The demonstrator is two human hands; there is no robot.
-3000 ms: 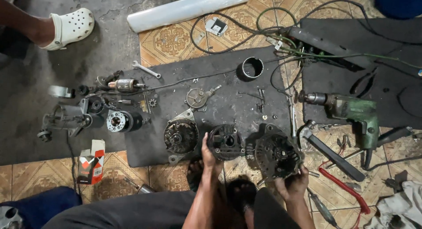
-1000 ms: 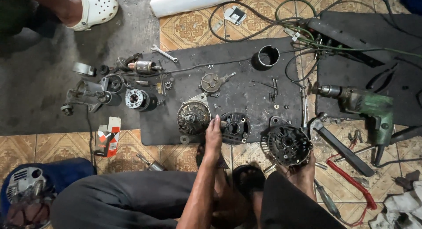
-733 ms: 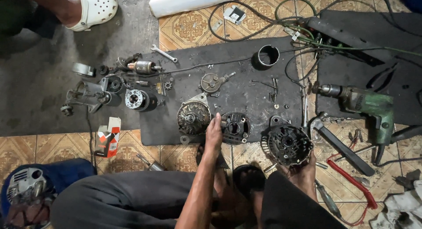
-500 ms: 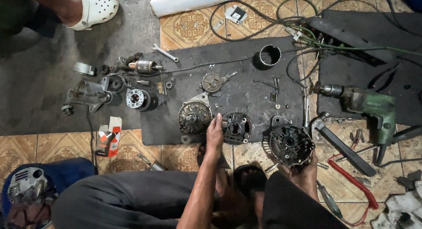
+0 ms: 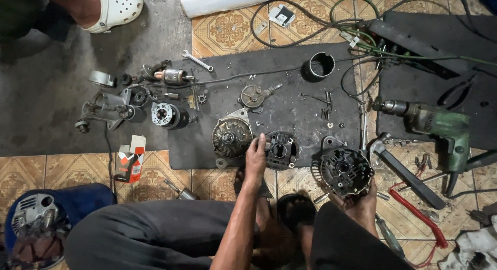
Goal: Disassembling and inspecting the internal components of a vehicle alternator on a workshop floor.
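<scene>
Your right hand (image 5: 362, 202) grips the dark, ribbed, round alternator housing (image 5: 346, 170) above the tiled floor (image 5: 217, 29). Your left hand (image 5: 255, 158) rests with fingers spread beside the black rectifier plate (image 5: 280, 150) on the mat (image 5: 290, 104).

On the floor mat (image 5: 290, 114), a rotor assembly (image 5: 231, 137) lies just left of the left hand (image 5: 255, 157), a rectifier plate (image 5: 280, 150) just right of it, the alternator housing (image 5: 345, 170) further right in the right hand (image 5: 362, 201), and a drill (image 5: 435, 125) beyond on a second mat (image 5: 424, 89).
</scene>
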